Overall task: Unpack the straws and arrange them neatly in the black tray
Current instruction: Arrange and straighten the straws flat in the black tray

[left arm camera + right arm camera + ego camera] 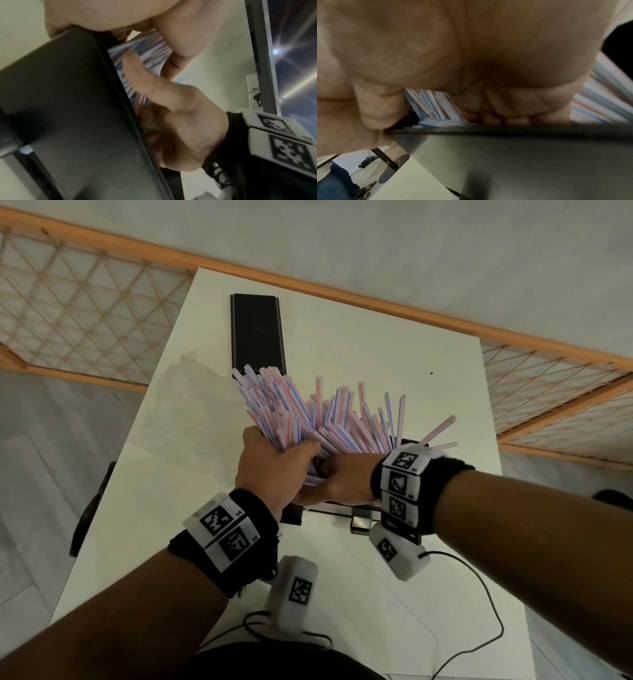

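Note:
Several pink-and-blue striped straws (308, 419) fan upward out of a black tray (339, 511) near me. My left hand (274, 463) grips the left bundle around its lower end. From the right, my right hand (339, 479) reaches in, fingers curled round the straws' bottom ends at the tray's rim. In the left wrist view the right hand (171, 115) lies against the tray wall (68, 108), thumb along the straws (147, 54). The right wrist view shows curled fingertips (496, 119) on straws (435, 106) just above the rim (522, 129).
A second flat black tray (257, 332) lies lengthwise at the far side of the white table (394, 364), just beyond the straw tips. Black cables (479, 587) trail over the near table. A wooden lattice railing (85, 302) runs behind the table.

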Demonstrator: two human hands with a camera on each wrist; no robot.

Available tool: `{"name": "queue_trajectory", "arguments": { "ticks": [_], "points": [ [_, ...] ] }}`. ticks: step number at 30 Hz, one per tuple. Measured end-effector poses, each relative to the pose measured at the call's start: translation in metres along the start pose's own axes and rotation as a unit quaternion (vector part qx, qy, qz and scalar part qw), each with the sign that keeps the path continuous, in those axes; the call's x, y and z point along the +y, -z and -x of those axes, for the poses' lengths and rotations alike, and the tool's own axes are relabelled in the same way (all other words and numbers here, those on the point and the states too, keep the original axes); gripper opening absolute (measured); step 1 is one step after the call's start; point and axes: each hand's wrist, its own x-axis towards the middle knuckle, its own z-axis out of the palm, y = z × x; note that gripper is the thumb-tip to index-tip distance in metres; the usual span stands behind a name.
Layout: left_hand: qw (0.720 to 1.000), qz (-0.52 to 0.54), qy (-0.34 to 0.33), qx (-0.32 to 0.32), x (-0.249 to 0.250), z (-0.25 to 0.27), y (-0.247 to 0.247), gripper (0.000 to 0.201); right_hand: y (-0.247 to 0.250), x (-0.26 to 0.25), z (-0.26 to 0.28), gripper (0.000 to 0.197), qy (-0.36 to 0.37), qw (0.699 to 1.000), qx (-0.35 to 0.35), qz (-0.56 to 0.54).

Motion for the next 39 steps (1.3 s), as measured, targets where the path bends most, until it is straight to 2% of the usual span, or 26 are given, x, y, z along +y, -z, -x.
{"name": "queue_trajectory", "arguments": {
  "ticks": [4,7,9,10,12,16,18,20,22,24,27,30,33,36,39],
  "points": [
    [0.999,-0.025,-0.031,0.009,0.002,0.005,-0.001,0.077,-0.020,-0.005,-0.013,0.064,0.037,0.998,0.010,-0.054],
    [0.999,-0.029,-0.038,0.019,0.002,0.004,-0.002,0.078,-0.027,0.002,-0.018,0.049,0.033,0.997,0.046,-0.057],
    [0.999,-0.023,-0.034,0.023,0.001,0.004,-0.003,0.080,-0.026,0.004,-0.016,0.047,0.045,0.993,0.017,-0.105],
    [0.999,-0.022,-0.032,0.023,0.002,0.004,-0.003,0.081,-0.026,0.002,-0.014,0.049,0.053,0.992,0.000,-0.118],
    [0.999,-0.018,-0.033,0.023,0.003,0.005,-0.002,0.080,-0.027,0.000,-0.016,0.055,0.061,0.996,0.015,-0.068],
    [0.999,-0.005,-0.033,0.023,0.006,0.006,0.004,0.072,-0.026,0.008,-0.022,0.067,0.068,0.986,0.151,0.018],
    [1.000,0.004,-0.024,0.005,0.007,0.008,0.007,0.066,-0.028,0.016,-0.025,0.087,0.050,0.979,0.186,0.064],
    [1.000,-0.007,-0.018,-0.021,0.005,0.010,0.007,0.059,-0.037,0.024,-0.027,0.100,0.045,0.980,0.177,0.079],
    [0.999,-0.024,-0.027,-0.027,0.000,0.010,0.008,0.061,-0.042,0.030,-0.025,0.094,0.035,0.982,0.166,0.087],
    [0.999,-0.031,-0.038,-0.023,-0.002,0.009,0.011,0.070,-0.042,0.032,-0.013,0.074,0.040,0.979,0.190,0.065],
    [0.998,-0.023,-0.050,-0.034,-0.004,0.008,0.015,0.069,-0.040,0.039,0.003,0.045,0.061,0.969,0.235,0.048],
    [0.997,-0.038,-0.046,-0.050,-0.010,0.005,0.011,0.075,-0.042,0.039,0.002,0.046,0.022,0.980,0.192,0.043],
    [0.996,-0.068,-0.041,-0.050,-0.017,0.005,0.008,0.080,-0.047,0.034,-0.015,0.066,0.003,0.987,0.151,0.051],
    [0.996,-0.062,-0.034,-0.051,-0.018,0.007,0.008,0.080,-0.048,0.023,-0.026,0.075,0.053,0.990,0.132,0.008],
    [0.997,-0.043,-0.036,-0.060,-0.017,0.009,0.008,0.091,-0.043,0.018,-0.032,0.067,0.108,0.987,0.109,-0.038]
  ]
}}
